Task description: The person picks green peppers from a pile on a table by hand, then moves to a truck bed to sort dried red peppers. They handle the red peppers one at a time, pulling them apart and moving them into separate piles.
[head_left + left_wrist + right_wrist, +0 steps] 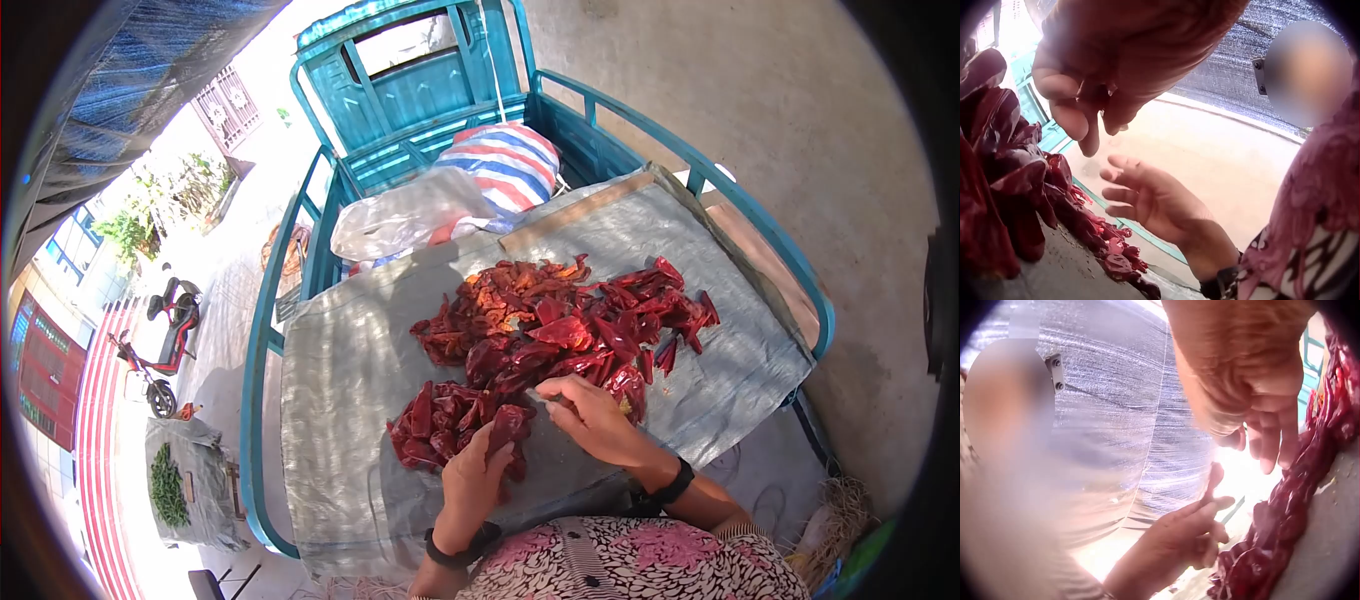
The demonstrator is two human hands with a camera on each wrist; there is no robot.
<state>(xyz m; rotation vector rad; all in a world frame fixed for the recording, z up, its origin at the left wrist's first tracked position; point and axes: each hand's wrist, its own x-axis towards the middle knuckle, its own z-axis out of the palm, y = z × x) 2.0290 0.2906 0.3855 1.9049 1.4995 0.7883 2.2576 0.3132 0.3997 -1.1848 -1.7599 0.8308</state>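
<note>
Dried red peppers (560, 340) lie in a wide heap on a grey sheet (350, 370), with a smaller pile of red peppers (430, 425) nearer the person. At that pile's near edge is my left hand (470, 490), fingers loosely bent beside a dark red pepper (512, 425). In the right wrist view nothing shows between the left hand's (1172, 544) thumb and fingers. My right hand (600, 425) hovers by the large heap's near edge, fingers bent loosely. The left wrist view shows the right hand's (1154, 200) fingers apart and holding nothing.
The sheet covers part of a teal cargo bed with side rails (740, 190). A striped sack (505, 165) and a pale plastic bag (410, 215) lie behind it. To the left are a red scooter (165, 340) and green peppers (168, 485) on another sheet.
</note>
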